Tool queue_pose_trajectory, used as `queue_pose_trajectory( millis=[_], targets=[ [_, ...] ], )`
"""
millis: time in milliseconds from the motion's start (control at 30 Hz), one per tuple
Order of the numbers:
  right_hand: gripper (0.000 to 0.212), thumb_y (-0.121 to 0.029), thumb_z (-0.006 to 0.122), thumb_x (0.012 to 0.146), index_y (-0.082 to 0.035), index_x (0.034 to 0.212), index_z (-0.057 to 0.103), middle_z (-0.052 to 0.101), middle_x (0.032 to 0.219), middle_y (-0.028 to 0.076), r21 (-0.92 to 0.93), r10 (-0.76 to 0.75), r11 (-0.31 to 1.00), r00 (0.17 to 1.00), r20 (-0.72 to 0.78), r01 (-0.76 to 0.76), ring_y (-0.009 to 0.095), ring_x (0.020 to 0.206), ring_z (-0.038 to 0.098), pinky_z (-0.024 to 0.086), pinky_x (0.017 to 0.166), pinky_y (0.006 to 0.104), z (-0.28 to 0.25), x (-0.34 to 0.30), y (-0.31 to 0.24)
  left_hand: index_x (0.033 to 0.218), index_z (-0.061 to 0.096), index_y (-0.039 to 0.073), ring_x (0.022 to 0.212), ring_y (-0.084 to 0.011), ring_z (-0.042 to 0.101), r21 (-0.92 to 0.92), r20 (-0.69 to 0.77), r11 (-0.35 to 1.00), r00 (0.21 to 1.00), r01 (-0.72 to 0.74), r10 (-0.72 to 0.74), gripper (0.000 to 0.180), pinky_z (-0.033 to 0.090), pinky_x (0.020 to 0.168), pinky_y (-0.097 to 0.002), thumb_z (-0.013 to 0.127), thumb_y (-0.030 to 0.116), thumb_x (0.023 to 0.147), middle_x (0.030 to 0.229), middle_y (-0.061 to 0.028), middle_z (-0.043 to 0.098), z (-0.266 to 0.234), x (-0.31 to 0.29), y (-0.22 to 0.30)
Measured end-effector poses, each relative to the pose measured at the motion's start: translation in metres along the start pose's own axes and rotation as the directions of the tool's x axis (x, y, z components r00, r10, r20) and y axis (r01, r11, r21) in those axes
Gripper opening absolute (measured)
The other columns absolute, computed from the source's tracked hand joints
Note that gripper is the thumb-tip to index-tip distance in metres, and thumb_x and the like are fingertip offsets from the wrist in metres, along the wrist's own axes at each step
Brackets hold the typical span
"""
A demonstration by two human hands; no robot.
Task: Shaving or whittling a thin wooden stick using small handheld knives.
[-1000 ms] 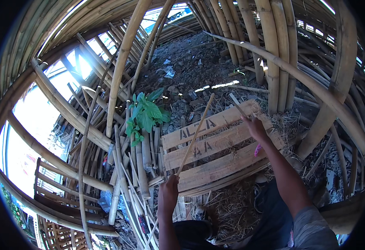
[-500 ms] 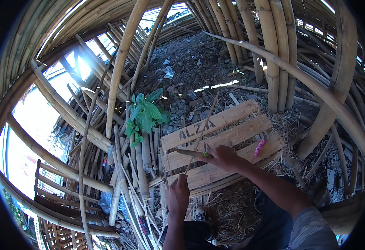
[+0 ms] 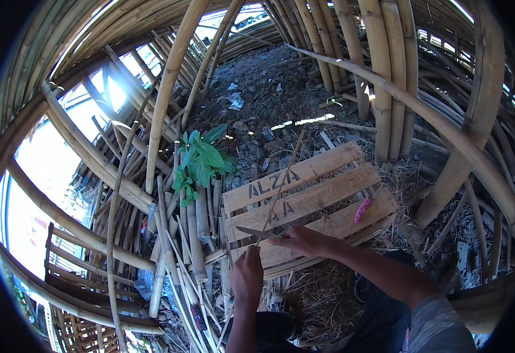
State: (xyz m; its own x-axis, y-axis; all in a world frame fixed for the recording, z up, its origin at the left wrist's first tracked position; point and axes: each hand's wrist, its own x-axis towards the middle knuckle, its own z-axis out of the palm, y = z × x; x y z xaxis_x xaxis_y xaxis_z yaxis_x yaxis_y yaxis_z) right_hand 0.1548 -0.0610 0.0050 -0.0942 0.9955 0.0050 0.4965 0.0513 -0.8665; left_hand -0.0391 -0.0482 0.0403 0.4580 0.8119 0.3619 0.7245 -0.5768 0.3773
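Observation:
My left hand (image 3: 248, 272) is closed around the lower end of a thin bamboo strip (image 3: 282, 181), which slants up and away over a wooden slatted crate (image 3: 322, 197). In my right hand (image 3: 302, 240) is a knife (image 3: 251, 232), its handle hidden by the fingers. The blade points left and lies across the strip, a little above my left fist. Both hands are over the near left part of the crate. A pink marking or tag (image 3: 362, 210) shows on the crate's right side.
A green leafy plant (image 3: 201, 162) grows beyond the crate's left corner. Bamboo poles (image 3: 390, 82) stand at the back right, and a long pole (image 3: 410, 97) slants across the right side. Cut bamboo pieces (image 3: 194, 235) lie to the left. Straw (image 3: 328, 300) covers ground near my legs.
My right hand has drawn the knife down and left along the strip, closer to my left hand. The left hand still grips the strip and has shifted slightly left.

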Motion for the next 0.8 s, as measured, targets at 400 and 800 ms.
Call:
queue_pose_trajectory(
  millis=[400, 800],
  targets=[
    [0.063, -0.057, 0.044, 0.089, 0.000, 0.071, 0.064, 0.051, 0.047, 0.010, -0.441, -0.130, 0.897, 0.949, -0.288, -0.011, 0.025, 0.044, 0.054, 0.042, 0.048, 0.0390, -0.016, 0.006, 0.001, 0.091, 0.058, 0.006, 0.063, -0.0381, 0.060, -0.006, -0.039, 0.999, 0.999, -0.034, 0.034, 0.007, 0.044, 0.051, -0.0456, 0.052, 0.008, 0.088, 0.073, -0.0195, 0.061, 0.004, 0.007, 0.004],
    [0.065, -0.057, 0.037, 0.092, -0.001, 0.063, 0.053, 0.050, 0.049, 0.008, -0.148, 0.088, 0.981, 0.972, -0.219, -0.123, 0.023, 0.042, 0.051, 0.041, 0.044, 0.0428, -0.004, 0.001, 0.003, 0.090, 0.058, 0.007, 0.068, -0.0386, 0.061, 0.010, 0.075, 0.999, 0.996, 0.040, -0.040, 0.010, 0.047, 0.057, -0.0466, 0.049, 0.009, 0.087, 0.078, -0.0163, 0.063, 0.002, 0.001, 0.004]
  ],
)
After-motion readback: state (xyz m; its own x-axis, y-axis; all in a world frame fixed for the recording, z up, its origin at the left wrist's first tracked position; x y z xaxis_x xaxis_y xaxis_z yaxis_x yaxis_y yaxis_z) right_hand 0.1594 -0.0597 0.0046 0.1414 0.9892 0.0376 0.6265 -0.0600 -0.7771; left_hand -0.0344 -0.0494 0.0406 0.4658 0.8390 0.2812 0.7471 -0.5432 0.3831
